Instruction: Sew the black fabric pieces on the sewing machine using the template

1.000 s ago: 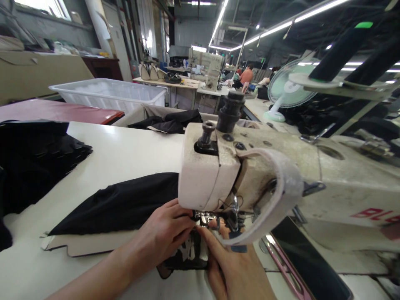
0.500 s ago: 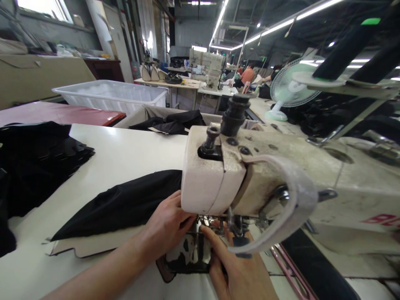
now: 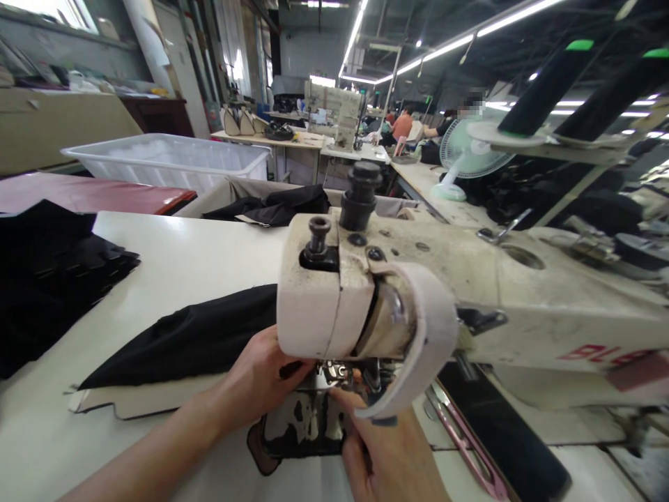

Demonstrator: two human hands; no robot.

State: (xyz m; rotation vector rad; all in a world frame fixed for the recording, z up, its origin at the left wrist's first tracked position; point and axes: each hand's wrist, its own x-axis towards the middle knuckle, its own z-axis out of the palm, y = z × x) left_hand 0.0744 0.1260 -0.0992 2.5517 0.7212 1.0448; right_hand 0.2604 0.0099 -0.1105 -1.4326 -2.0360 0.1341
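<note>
A small black-and-white patterned piece lies flat on the table directly under the head of the sewing machine, near the table's front edge, its far end reaching the metal foot beneath the head. The left hand rests on the piece's left side, fingers loosely curled and pressing down, the tips tucked under the machine head where they cannot be fully seen. The right hand comes in from the front edge, its thumb and forefinger closed on the piece's right edge, just beside the foot. To the left of the hands, a long strip of black cloth lies over a pale card pattern, running toward the table's left side. A pile of black fabric sits at the left edge. Pink-handled scissors lie on the table to the right of the hands, beside a black strip. Beyond the far edge stand a white plastic tub and a green fan.
</note>
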